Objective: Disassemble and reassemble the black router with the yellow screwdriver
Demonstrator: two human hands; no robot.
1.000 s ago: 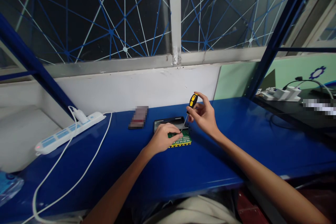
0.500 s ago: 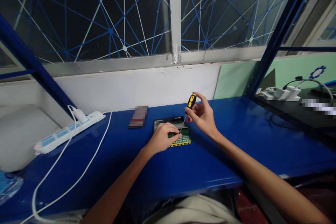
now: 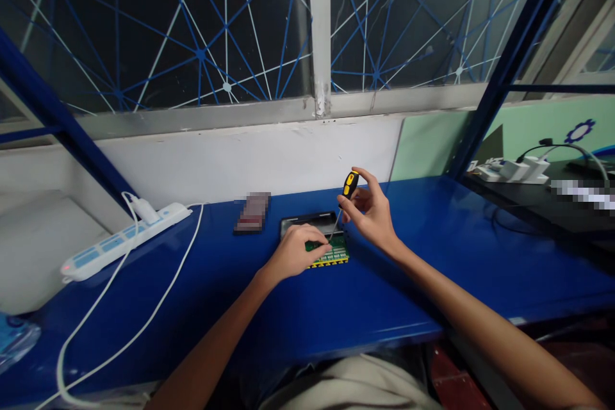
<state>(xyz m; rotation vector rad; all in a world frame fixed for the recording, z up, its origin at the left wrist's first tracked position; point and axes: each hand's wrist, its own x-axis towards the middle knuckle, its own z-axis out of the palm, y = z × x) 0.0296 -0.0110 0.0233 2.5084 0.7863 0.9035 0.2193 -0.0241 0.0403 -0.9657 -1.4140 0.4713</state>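
My right hand (image 3: 373,213) grips a screwdriver (image 3: 351,183) by its black and yellow handle, one finger on the end cap and the thumb on the side. The slim metal shaft slants down and left to a green circuit board (image 3: 340,251) with a yellow-edged strip along its near side. Over the board's left part, my left hand (image 3: 298,250) pinches its thumb and fingers together right at the shaft's tip; what lies between them is too small to make out. Just behind the board sits an open black plastic case (image 3: 288,223), partly covered by my left hand.
A dark, pixelated flat object (image 3: 252,213) lies left of the case on the blue table (image 3: 307,314). Farther left are a white power strip (image 3: 129,240) and its looping white cable (image 3: 166,295). Plugged adapters (image 3: 519,170) stand on a black surface at right.
Almost nothing differs; the view shifts very slightly. Both hands, the screwdriver and the circuit board keep their places relative to each other.
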